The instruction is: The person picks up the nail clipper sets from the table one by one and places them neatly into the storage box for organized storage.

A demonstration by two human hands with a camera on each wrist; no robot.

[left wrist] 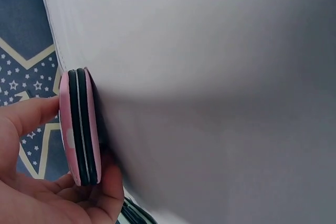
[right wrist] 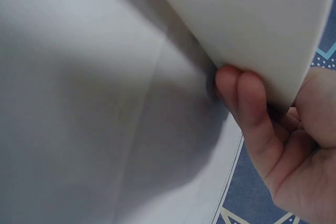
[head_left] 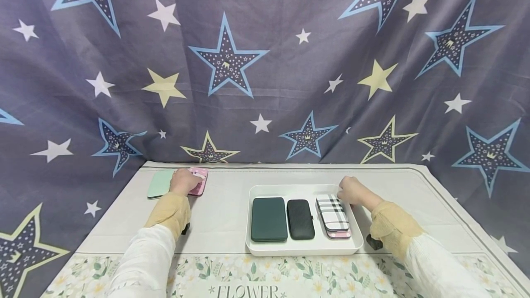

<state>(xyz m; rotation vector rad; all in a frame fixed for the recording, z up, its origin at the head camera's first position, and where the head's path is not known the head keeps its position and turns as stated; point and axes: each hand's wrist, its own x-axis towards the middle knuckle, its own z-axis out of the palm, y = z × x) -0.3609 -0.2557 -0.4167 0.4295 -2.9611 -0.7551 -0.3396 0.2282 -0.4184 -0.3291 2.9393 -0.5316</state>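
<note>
At the far left of the table, my left hand (head_left: 184,182) grips a pink patterned case (head_left: 200,179). In the left wrist view the pink case (left wrist: 79,127) stands on edge between thumb and fingers, its dark side seam towards the camera. Just left of that hand is a mint green case (head_left: 160,184). My right hand (head_left: 354,191) holds the right wall of a white tray (head_left: 304,249); the right wrist view shows fingers and thumb pinching the tray's wall (right wrist: 252,30). Inside are a dark green case (head_left: 269,220), a black case (head_left: 301,219) and a plaid case (head_left: 333,213) lying on a pink dotted case (head_left: 338,234).
A light cloth covers the table (head_left: 223,215), with a floral printed band (head_left: 223,270) along the near side. Behind the table's far edge hangs a grey curtain with stars (head_left: 281,77).
</note>
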